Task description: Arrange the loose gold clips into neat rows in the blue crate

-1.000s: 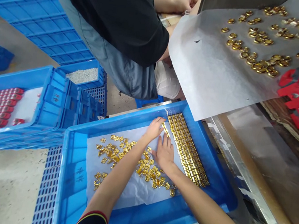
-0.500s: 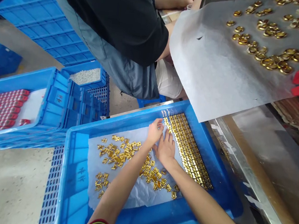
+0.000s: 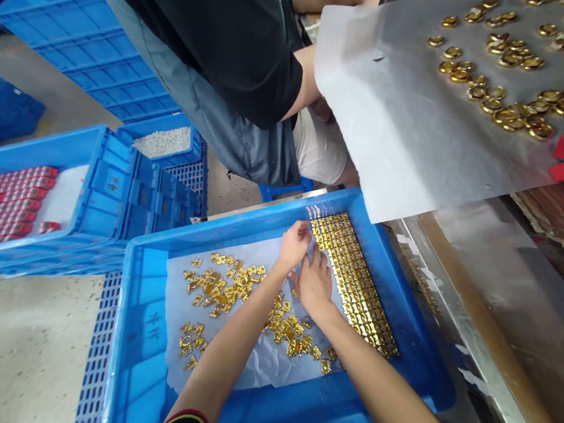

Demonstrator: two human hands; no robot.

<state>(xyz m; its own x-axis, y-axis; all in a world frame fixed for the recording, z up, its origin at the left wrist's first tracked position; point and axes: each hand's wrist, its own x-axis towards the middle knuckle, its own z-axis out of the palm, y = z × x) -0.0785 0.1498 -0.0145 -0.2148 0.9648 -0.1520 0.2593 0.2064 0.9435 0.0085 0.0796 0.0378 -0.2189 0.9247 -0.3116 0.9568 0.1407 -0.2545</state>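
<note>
Fingers of the left hand (image 3: 295, 243) curl, grip unclear; the right hand (image 3: 315, 284) spreads beside the gold row block (image 3: 357, 282), right of centre in the frame. Light, stiff, probably slick pieces, these; edges look the best hold.

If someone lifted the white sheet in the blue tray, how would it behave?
The white sheet looks thin and creased, so it would probably flop. The loose gold pieces scattered on it would likely slide together.
</note>
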